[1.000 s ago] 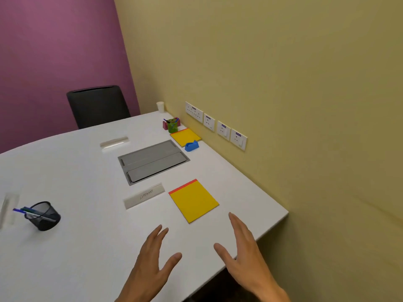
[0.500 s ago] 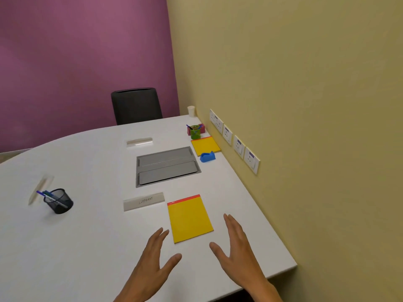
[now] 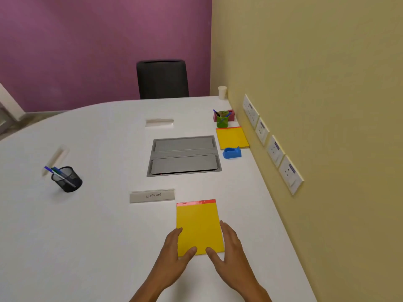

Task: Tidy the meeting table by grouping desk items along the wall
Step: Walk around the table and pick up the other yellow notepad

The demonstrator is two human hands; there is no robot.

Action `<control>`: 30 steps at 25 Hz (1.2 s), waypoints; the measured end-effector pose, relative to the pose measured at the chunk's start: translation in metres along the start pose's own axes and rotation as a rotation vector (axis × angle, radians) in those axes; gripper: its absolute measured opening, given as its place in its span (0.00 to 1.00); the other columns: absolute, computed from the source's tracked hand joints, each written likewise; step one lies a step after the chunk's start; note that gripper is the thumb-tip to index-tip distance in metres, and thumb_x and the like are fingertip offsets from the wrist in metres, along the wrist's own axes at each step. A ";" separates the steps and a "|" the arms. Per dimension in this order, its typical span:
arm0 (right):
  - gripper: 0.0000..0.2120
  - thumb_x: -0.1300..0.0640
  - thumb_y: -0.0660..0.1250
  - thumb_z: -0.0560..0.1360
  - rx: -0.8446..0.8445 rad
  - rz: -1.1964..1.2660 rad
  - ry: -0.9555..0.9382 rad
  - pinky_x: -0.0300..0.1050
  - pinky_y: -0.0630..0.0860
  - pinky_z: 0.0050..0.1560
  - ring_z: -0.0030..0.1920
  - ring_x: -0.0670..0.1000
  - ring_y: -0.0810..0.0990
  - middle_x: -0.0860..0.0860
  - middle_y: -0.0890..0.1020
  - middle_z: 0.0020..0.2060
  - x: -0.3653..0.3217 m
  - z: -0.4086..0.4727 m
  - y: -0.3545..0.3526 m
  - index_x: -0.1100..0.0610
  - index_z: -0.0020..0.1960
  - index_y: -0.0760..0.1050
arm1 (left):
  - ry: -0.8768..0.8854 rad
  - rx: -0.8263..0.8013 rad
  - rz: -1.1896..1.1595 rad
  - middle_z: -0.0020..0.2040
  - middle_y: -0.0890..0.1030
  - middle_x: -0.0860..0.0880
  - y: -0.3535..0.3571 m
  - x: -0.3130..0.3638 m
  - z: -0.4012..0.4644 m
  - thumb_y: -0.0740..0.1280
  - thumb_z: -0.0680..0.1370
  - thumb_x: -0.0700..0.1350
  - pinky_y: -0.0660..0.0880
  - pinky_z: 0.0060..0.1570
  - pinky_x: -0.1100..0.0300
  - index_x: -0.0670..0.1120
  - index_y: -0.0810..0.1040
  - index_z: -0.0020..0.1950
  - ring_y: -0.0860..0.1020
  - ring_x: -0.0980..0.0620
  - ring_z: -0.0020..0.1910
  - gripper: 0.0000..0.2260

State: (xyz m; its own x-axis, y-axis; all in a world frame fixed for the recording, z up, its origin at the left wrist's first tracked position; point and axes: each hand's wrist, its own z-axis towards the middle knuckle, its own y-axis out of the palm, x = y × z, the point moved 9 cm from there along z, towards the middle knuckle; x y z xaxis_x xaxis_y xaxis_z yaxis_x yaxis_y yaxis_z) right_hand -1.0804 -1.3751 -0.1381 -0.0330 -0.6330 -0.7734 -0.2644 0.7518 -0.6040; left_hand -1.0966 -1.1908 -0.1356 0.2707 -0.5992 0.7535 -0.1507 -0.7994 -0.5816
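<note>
Your left hand (image 3: 174, 251) was spread flat at the yellow notepad's (image 3: 198, 227) left edge and your right hand (image 3: 229, 251) at its right, neither closed, so the pad lay mid-table; you needed both thumbs pinching before carrying it to the wall (image 3: 305, 105).

A flat yellow notepad with a red top strip (image 3: 198, 227) is flanked on a white table (image 3: 98, 225) by an open left hand (image 3: 174, 256) and open right hand (image 3: 231, 253), thumbs laid on its near edge.
</note>
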 end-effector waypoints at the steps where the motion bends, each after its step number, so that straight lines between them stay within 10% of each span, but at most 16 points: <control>1: 0.50 0.20 0.50 0.65 -0.021 0.014 0.037 0.45 0.61 0.74 0.78 0.46 0.56 0.42 0.52 0.80 0.011 0.016 0.007 0.42 0.80 0.44 | -0.036 -0.013 -0.004 0.79 0.57 0.51 0.004 -0.013 0.018 0.60 0.70 0.72 0.62 0.72 0.56 0.53 0.53 0.78 0.60 0.51 0.76 0.43; 10: 0.51 0.19 0.50 0.66 -0.167 -0.105 0.227 0.50 0.64 0.74 0.77 0.52 0.61 0.48 0.58 0.79 0.061 0.140 0.046 0.47 0.81 0.47 | -0.253 -0.052 -0.014 0.79 0.56 0.47 0.035 -0.073 0.143 0.66 0.76 0.60 0.62 0.72 0.52 0.47 0.52 0.79 0.60 0.47 0.77 0.39; 19: 0.41 0.39 0.62 0.78 -0.128 -0.355 0.414 0.51 0.66 0.72 0.75 0.57 0.59 0.54 0.58 0.77 0.093 0.158 0.058 0.54 0.81 0.47 | -0.455 0.077 -0.032 0.78 0.59 0.43 0.045 -0.084 0.165 0.69 0.76 0.57 0.60 0.73 0.46 0.43 0.52 0.79 0.60 0.41 0.76 0.39; 30: 0.24 0.46 0.69 0.77 -0.047 0.211 0.731 0.57 0.72 0.66 0.65 0.57 0.72 0.54 0.70 0.65 0.129 0.162 0.039 0.51 0.70 0.70 | -0.662 0.121 -0.107 0.68 0.67 0.37 0.048 -0.089 0.170 0.69 0.76 0.57 0.69 0.64 0.41 0.43 0.65 0.73 0.68 0.36 0.67 0.31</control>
State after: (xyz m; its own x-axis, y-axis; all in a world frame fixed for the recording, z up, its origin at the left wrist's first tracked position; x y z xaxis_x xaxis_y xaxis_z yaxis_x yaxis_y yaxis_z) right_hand -0.9390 -1.3975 -0.2928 -0.7128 -0.4504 -0.5377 -0.2222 0.8721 -0.4360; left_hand -0.9660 -1.1684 -0.2833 0.8087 -0.3330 0.4849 0.0064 -0.8193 -0.5733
